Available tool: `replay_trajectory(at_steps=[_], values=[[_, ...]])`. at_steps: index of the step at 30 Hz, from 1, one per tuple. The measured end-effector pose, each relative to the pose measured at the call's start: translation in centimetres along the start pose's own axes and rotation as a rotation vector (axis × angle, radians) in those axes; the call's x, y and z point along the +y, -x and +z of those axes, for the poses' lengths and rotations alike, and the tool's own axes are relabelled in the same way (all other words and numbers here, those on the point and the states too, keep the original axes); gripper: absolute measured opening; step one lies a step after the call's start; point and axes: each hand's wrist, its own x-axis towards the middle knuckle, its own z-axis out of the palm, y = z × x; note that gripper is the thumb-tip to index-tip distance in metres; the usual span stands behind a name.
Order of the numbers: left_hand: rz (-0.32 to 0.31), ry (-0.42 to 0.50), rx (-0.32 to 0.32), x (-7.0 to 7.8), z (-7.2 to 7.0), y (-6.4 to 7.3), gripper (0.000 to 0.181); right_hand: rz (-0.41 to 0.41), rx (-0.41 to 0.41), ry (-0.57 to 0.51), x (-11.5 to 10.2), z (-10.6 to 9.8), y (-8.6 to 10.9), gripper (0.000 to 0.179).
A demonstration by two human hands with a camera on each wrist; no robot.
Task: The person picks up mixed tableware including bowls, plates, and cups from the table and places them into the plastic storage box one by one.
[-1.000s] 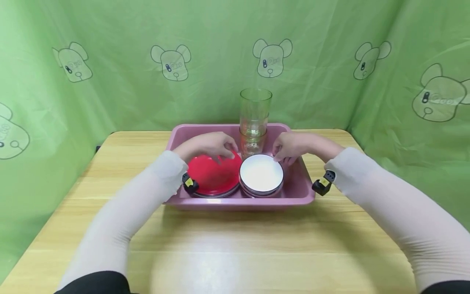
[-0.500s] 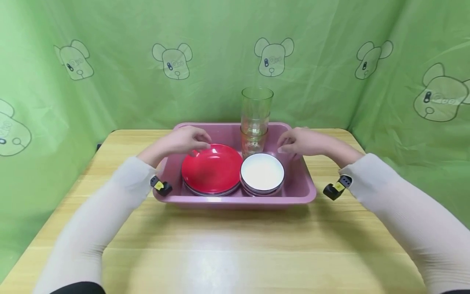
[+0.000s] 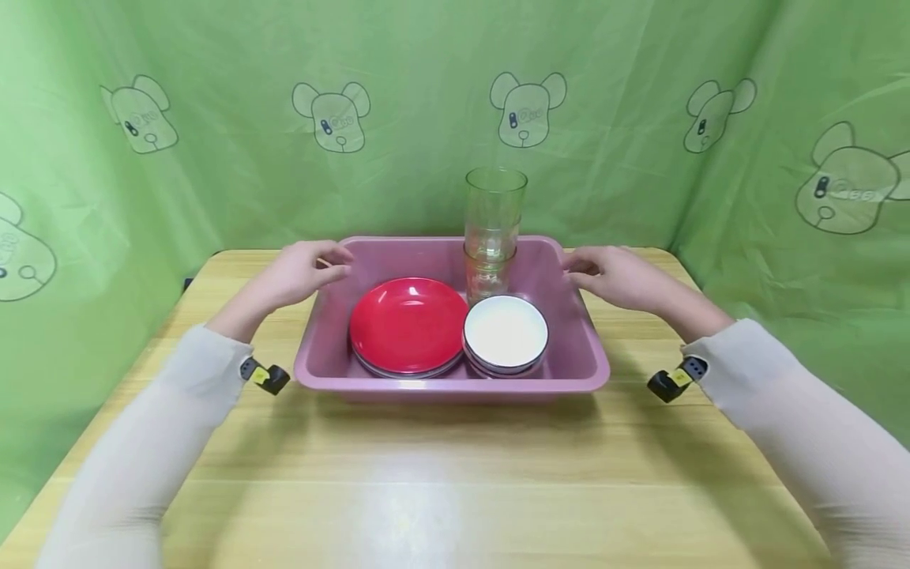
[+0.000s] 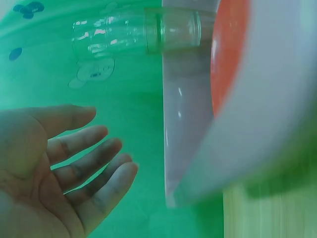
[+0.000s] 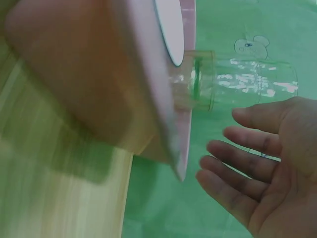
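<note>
A pink basin stands on the table, seen whole in the head view. Inside it, on the left, lies a stack of plates with a red plate on top. To its right is a stack of bowls, the top bowl white with a dark rim. Behind the bowls, clear stacked glasses rise above the basin wall. My left hand hovers by the basin's left rim, fingers relaxed and holding nothing. At the right rim is my right hand, also relaxed; both wrist views show its and the left hand's fingers apart from the basin.
The wooden table extends in front of the basin and to both sides. A green curtain with bear-like drawings hangs close behind the basin and along both sides.
Both hands have withdrawn outward from above the plates and bowls to the basin's side rims, the left hand moving left and the right hand moving right. The dishes stay in place.
</note>
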Motion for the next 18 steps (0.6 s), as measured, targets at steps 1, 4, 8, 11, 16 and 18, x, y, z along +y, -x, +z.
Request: replay_trajectory(at_steps=[1,4,8,11,16,18], values=[[-0.011,-0.001,0.01,-0.2,-0.2,0.2,0.033,0.009,0.011,0.0,0.2,0.0,0.1,0.034],[-0.051,-0.024,0.031,-1.0,-0.6,0.8,0.036,0.027,0.041,0.003,0.9,0.2,0.5,0.036],[-0.092,-0.045,0.059,-2.1,-0.8,1.4,0.039,0.045,0.087,0.022,1.8,0.3,0.9,0.039],[-0.111,-0.072,0.088,-3.0,-0.8,1.8,0.04,0.057,0.123,0.033,2.5,0.4,1.1,0.041],[-0.121,-0.141,0.131,-4.0,-0.6,2.4,0.044,0.081,0.153,0.016,4.0,0.9,1.2,0.049],[-0.118,-0.16,0.148,-4.4,-0.5,2.6,0.046,0.094,0.158,0.008,4.7,1.1,1.3,0.054]])
